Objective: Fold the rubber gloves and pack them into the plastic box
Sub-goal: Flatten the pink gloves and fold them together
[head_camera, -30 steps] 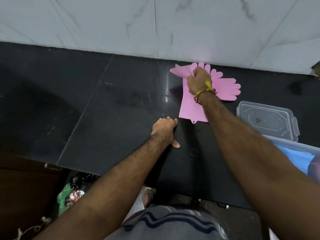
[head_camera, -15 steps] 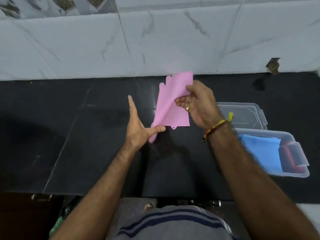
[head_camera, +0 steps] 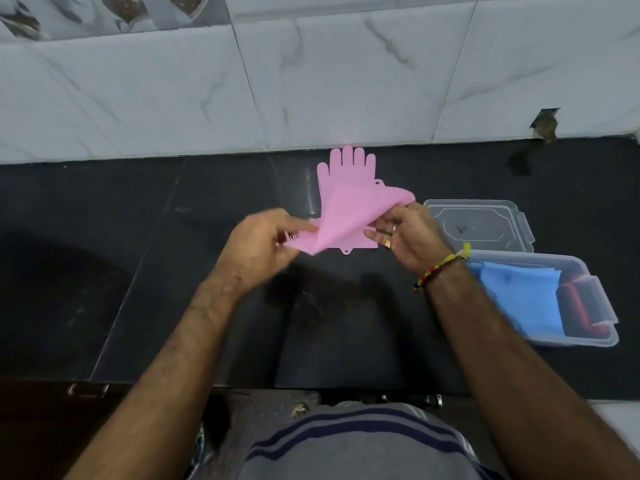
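Left hand [head_camera: 258,249]: fingers curled, pinching the bristled finger end of a pink rubber glove [head_camera: 349,216], raised above the black stone counter [head_camera: 138,271]. Right hand [head_camera: 407,237]: thumb and fingers closed on the same glove's opposite end, near the cuff; ring on one finger, beaded bracelet with a yellow tassel [head_camera: 446,265] at the wrist. Between the two hands, glove bent over on itself, one flap draped forward. Behind it, a second pink glove [head_camera: 348,166], flat on the counter, fingers pointing to the wall, cuff with its small hanging tab nearer the body; hard to say where one glove ends and the other begins in the overlap.

Just right of the right hand, clear plastic lid [head_camera: 479,228], lying flat on the counter. In front of the lid and touching it or nearly so, clear plastic box [head_camera: 602,327], open, holding a folded blue glove [head_camera: 519,299] on its left side and something red [head_camera: 576,310] on its right, too unclear to name. Box well apart from the pink gloves.

Behind the counter, white marbled wall tiles [head_camera: 346,81], with a broken hole [head_camera: 545,123] low on the right. At the bottom, grey striped shirt [head_camera: 346,445].
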